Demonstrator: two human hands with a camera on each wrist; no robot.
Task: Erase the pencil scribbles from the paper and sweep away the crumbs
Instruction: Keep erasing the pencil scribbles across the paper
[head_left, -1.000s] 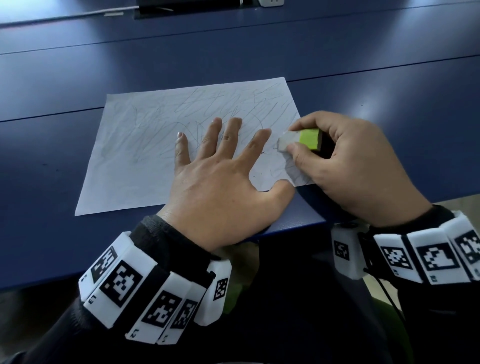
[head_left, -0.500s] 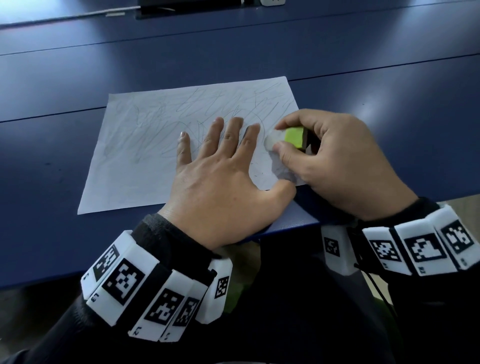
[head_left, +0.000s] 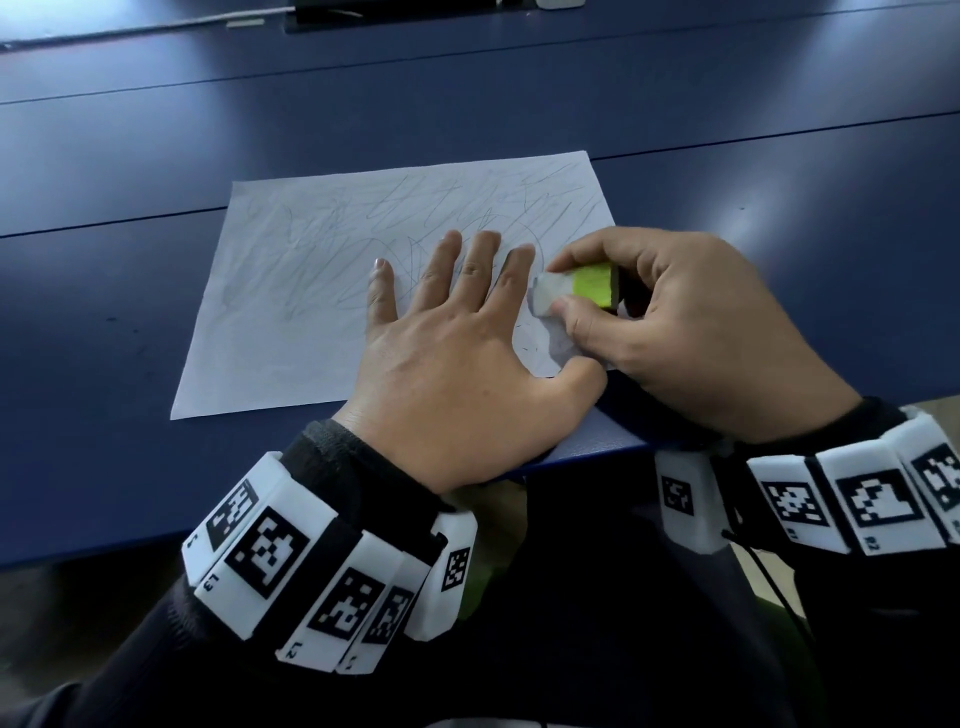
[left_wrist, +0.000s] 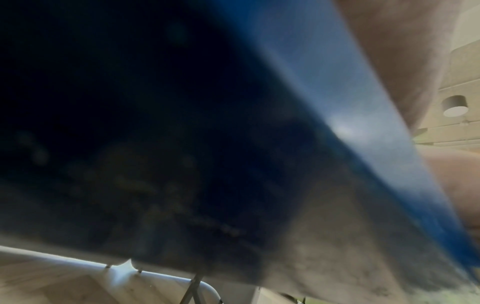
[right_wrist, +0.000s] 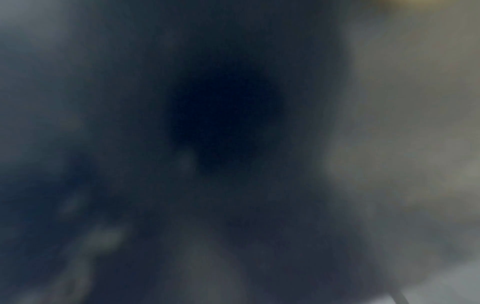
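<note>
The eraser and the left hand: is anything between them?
Nothing in the head view. The eraser's white tip sits right beside the left hand's nearest finger on the paper; whether they touch, I cannot tell. Both wrist views are blurred.

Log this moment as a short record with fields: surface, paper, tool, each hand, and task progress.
surface: dark blue table
paper: white sheet of paper lying flat near the table's front edge, grey pencil scribbles across most of it
tool: white eraser in a yellow-green sleeve, white tip down on the sheet's right part
left hand: left hand flat on the paper, fingers spread, pressing it down
right hand: right hand pinches the eraser
wrist views: too dark and blurred to read
progress: most scribbles remain
</note>
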